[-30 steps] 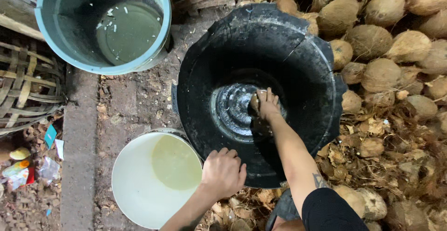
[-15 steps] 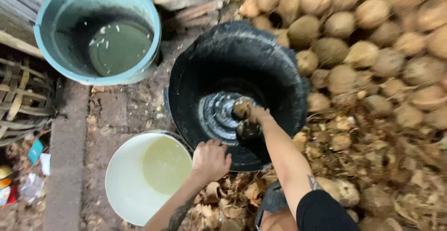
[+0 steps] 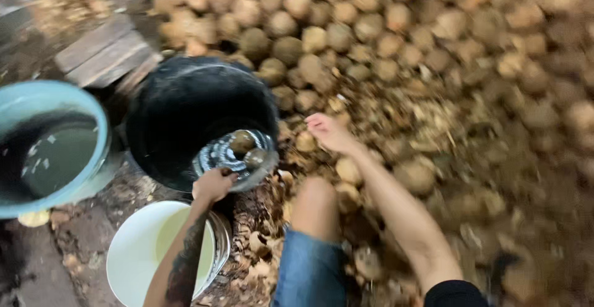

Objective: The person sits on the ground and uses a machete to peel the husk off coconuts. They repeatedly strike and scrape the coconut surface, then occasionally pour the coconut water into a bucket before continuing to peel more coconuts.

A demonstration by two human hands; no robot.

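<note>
Teal tub [image 3: 37, 146] far left, white bucket [image 3: 148, 257] below. My left hand [image 3: 213, 184] is clenched on the black tub's rim [image 3: 185, 180], two coconuts [image 3: 247, 149] inside. Right hand [image 3: 328, 132] hangs released over a husked coconut [image 3: 305, 141] in the pile. Best grip: whole palm around it.

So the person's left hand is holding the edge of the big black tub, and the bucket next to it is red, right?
Not quite. In the head view the left hand does grip the rim of the black tub, but the bucket beside it is light blue, not red.
</note>
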